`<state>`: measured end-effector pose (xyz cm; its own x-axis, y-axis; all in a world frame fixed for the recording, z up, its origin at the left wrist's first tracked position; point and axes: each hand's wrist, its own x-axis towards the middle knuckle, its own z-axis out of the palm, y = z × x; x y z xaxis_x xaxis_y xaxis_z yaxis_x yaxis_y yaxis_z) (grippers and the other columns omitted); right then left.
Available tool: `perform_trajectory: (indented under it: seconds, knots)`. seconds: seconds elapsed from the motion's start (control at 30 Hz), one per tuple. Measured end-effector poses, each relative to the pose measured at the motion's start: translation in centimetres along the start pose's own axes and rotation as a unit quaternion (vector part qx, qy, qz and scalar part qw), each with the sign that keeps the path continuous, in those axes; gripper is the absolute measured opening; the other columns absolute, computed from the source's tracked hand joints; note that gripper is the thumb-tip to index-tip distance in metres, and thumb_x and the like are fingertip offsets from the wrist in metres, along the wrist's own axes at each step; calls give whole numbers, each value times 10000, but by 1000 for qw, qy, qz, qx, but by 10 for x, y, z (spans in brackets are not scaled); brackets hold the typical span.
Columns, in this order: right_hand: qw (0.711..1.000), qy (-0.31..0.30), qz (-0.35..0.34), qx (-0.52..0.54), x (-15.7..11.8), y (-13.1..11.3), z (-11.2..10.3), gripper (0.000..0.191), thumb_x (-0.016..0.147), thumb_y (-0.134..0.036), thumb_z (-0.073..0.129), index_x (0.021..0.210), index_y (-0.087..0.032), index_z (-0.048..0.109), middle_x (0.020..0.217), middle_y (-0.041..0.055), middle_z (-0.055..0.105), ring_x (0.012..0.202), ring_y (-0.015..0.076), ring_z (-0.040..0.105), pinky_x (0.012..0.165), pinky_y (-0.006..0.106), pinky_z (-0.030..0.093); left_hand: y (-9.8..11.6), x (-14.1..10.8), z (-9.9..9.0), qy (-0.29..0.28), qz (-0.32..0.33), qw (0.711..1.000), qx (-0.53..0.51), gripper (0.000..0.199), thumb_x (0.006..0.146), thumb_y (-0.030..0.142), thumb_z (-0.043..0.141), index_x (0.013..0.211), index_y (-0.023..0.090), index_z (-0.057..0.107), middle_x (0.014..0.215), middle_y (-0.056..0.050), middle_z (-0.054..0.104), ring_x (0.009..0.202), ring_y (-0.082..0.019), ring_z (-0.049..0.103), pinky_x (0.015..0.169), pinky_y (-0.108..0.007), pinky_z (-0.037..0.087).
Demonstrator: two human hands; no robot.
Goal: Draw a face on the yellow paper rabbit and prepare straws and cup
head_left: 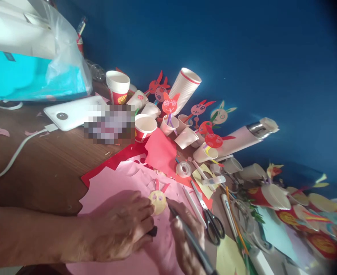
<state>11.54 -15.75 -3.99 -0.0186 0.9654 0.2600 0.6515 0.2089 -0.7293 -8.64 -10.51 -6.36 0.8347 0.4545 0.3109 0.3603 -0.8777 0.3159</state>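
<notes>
A round yellow paper rabbit face (157,203) with red paper ears and drawn eyes lies on a pink sheet of paper (99,194). From the left, my left hand (122,225) reaches over the sheet with curled fingers, its fingertips holding the edge of the face. A small black cap (152,231) pokes out between those fingers. On the other side, my right hand (187,229) is closed round a dark marker pen (192,240), its tip close to the face's right edge. Scissors with black handles (210,221) rest beside my right hand.
Paper cups holding red rabbit faces (214,140) line the blue wall, beside a cup stack (185,88) and a flask (239,139). Clear tape (183,169) lies on red paper. A white phone (76,112) with cable sits left. More decorated cups (271,196) stand right.
</notes>
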Motion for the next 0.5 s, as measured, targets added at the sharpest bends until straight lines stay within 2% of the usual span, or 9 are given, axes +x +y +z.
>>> perform_trajectory:
  seconds: [0.13,0.23,0.37,0.5]
  knots:
    - [993,26,115,24,14,-8,5,197,932,-354,537,919,-228,688,635,-28,659,572,134,640,571,206,520,2,-1,1,34,0,999,21,165,958,369,562,959,231,654,1126,-48,676,1131,-227,579,1115,-434,306]
    - [986,40,157,26,18,-5,22,199,879,-372,598,774,-208,636,586,-20,665,531,145,643,508,215,491,2,-2,3,19,5,1000,24,148,940,353,584,916,226,657,1177,-63,659,1200,-252,542,1101,-443,325]
    - [974,71,212,43,10,2,38,290,864,-440,623,696,-206,593,502,-20,642,438,139,604,452,214,468,2,-3,6,-12,20,999,46,100,893,290,643,958,219,670,1166,-66,665,1148,-250,561,1109,-452,325]
    - [962,96,246,65,1,11,46,345,873,-490,613,673,-218,541,461,-18,636,375,139,571,389,216,425,3,-1,3,-1,15,999,41,123,902,283,625,999,223,671,1097,-59,692,1092,-251,579,1084,-458,346]
